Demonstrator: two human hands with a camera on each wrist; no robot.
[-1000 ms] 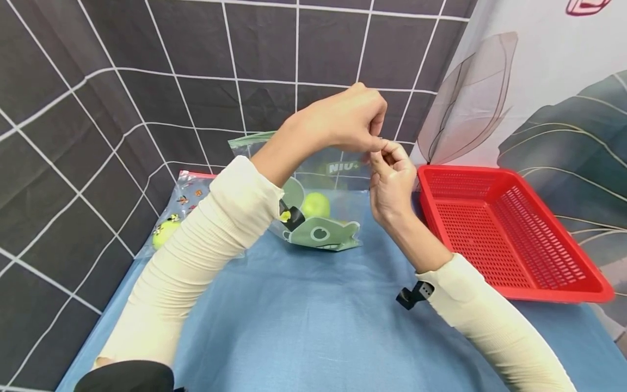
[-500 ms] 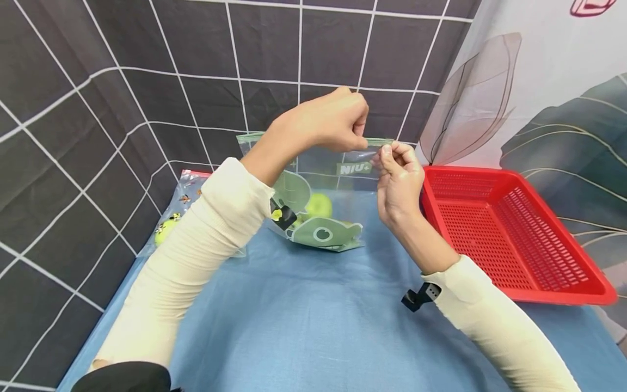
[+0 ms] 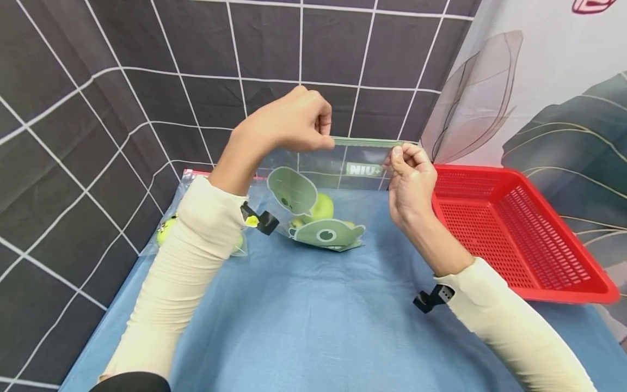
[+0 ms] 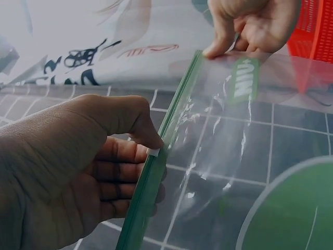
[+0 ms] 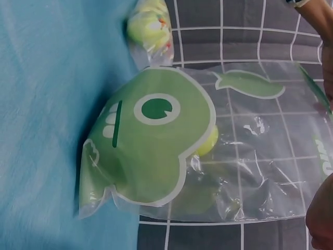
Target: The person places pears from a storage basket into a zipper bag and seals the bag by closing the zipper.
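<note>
A clear zip bag (image 3: 328,234) with a green cartoon animal print stands on the blue cloth, its top edge held up by both hands. Yellow-green round things (image 3: 323,207) sit inside it, partly behind the print. My left hand (image 3: 296,122) pinches the green zip strip (image 4: 174,117) between thumb and fingers, its thumb tip at a small white slider (image 4: 153,152). At the strip's right end, my right hand (image 3: 413,182) pinches the bag's top corner with thumb and forefinger, beside the white "NIU+" label (image 3: 364,170).
A red plastic basket (image 3: 490,239) stands on the right. Behind the left forearm lies another clear bag with a red top strip (image 3: 193,173) and yellow-green round things (image 3: 165,231). Dark grid-patterned cloth (image 3: 264,32) hangs at the back and left.
My left hand has slid leftward along the bag's top strip, away from the right hand. My right hand has shifted slightly right, still pinching the corner, and the top edge now stretches between them.
</note>
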